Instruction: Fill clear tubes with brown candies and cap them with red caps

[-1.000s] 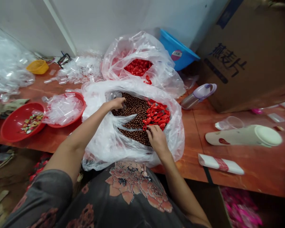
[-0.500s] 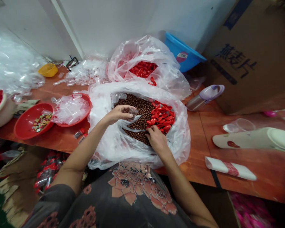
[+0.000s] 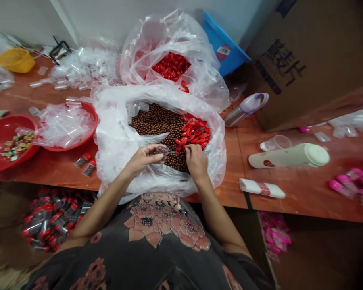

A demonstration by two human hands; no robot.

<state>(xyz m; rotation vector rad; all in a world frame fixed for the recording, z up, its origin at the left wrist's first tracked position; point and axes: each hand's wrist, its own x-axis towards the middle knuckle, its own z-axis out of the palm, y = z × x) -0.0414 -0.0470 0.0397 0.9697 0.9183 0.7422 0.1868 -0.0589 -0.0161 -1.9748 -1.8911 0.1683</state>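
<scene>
My left hand [image 3: 147, 159] is closed around a small clear plastic tube [image 3: 162, 150], holding it over the brown balls. Across from it, my right hand [image 3: 197, 162] pinches what looks like a red plastic cap [image 3: 178, 148], partly hidden by the fingers and close to the tube's mouth. Both hands are above a large white plastic bag [image 3: 111, 129] with its top spread wide. Inside lie many small round chocolate-brown balls [image 3: 157, 119] and, at the right, a heap of red caps [image 3: 196, 131].
Left stand red bowls of clear tubes [image 3: 69, 125] and small wrapped pieces [image 3: 16, 146]; nearby lie two filled red-capped tubes [image 3: 86, 159]. Behind is a bag of red pieces [image 3: 171, 66]. Right are a purple-lidded bottle [image 3: 245, 109], a pale flask [image 3: 284, 156] and a cardboard box [image 3: 317, 68].
My right hand has lifted off the red heap and closed in a pinch. My left hand has brought the tube nearer to me. The whole view has shifted to the right.
</scene>
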